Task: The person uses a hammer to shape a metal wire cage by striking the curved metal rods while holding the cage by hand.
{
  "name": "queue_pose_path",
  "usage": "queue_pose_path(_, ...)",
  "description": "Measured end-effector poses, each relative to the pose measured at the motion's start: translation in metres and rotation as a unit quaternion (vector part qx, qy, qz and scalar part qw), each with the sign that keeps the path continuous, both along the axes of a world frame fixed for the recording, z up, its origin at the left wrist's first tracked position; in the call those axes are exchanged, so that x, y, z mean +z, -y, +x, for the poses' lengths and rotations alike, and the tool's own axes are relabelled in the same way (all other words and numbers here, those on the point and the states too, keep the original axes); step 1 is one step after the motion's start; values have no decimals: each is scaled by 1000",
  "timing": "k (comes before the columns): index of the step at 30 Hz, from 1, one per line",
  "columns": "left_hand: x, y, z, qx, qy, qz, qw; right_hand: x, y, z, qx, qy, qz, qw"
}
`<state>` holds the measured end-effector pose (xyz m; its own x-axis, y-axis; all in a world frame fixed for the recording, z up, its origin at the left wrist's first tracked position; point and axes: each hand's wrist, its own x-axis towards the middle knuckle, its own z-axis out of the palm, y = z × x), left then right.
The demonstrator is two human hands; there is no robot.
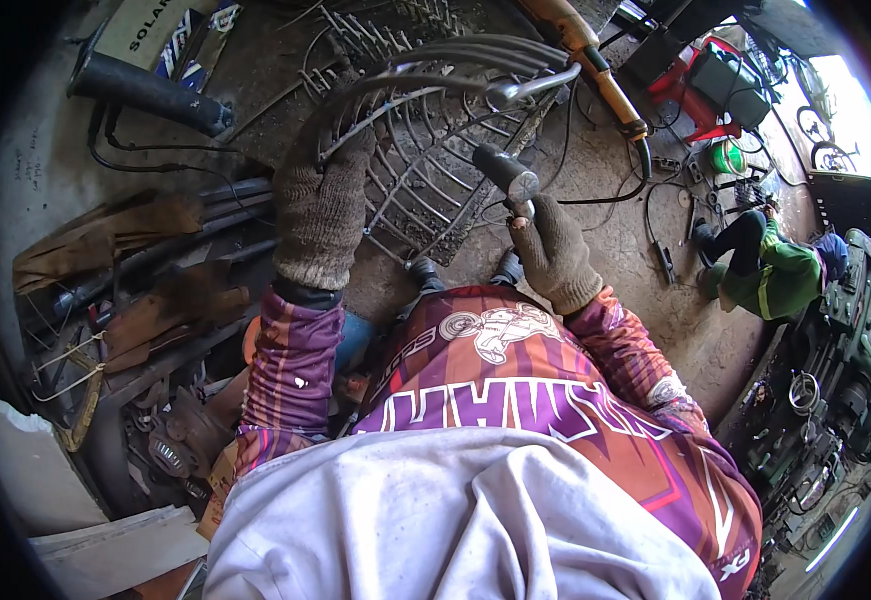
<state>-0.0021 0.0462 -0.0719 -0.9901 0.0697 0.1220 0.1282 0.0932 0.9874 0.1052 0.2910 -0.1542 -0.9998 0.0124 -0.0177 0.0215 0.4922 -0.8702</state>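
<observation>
My left hand, in a thick brown knitted glove, is closed around the near left part of a metal rack made of curved rods. Several bent bars arch across the rack's upper side; a rod with a rounded end sticks out to the right. In a matching glove, my right hand grips a hammer by its handle. The thick cylindrical hammer head is raised just right of the rack, apart from it as far as I can tell. My left fingertips are hidden behind the rods.
An orange power tool with a black cable lies beyond the rack. To the left are a dark metal tube and rusty metal pieces. At right, a person in green crouches near a red machine and dark machinery.
</observation>
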Motion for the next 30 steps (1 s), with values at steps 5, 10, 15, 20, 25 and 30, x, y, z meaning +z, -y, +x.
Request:
queue_pose_path(5,26,-4,5,7,-19,-6,1000,17,1,0,20,-69,30,997)
queue_pose_path(10,28,4,4,30,-87,-97,991,20,4,-6,5,-34,70,997)
queue_pose_path(15,37,-2,6,56,-72,-47,995,48,-2,3,25,-158,-69,985)
queue_pose_path(20,39,3,9,40,-73,-37,996,49,-1,-6,20,11,113,993)
queue_pose_path(25,51,-1,9,60,-23,-39,997,41,-3,19,35,-185,100,977)
queue_pose_path(30,59,3,12,50,-58,-10,997,83,-7,13,103,-186,-77,974)
